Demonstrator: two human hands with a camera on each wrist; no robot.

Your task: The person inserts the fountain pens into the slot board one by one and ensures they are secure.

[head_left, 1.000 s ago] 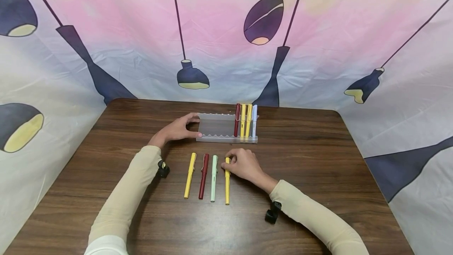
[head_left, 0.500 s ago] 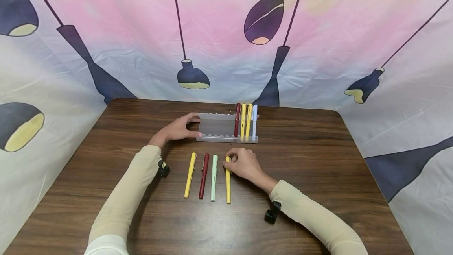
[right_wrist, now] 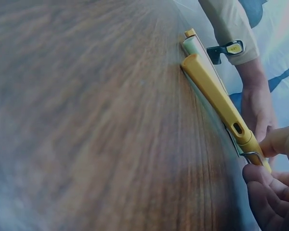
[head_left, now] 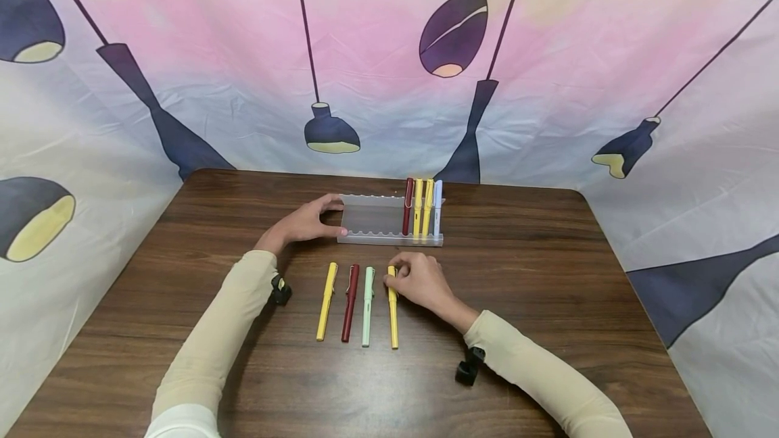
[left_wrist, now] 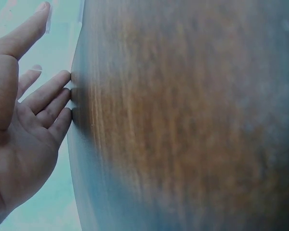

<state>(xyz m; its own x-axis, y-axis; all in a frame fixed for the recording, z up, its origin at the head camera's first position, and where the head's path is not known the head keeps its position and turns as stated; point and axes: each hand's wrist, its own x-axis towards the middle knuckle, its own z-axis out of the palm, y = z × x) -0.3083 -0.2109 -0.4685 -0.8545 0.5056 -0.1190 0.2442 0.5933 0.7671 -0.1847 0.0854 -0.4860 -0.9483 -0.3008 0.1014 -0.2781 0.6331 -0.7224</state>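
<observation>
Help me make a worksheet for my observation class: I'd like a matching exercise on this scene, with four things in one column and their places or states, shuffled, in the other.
Things:
1. Left hand
2. Right hand
3. Mint green pen
4. Pale blue pen

Places or states, as seen in the head view:
A. Rightmost pen in the clear rack
B. Pinching a yellow pen near its cap end
C. Lying on the table, just right of a dark red pen
D. At the rack's left end

Right pairs: 1-D, 2-B, 3-C, 4-A
</observation>
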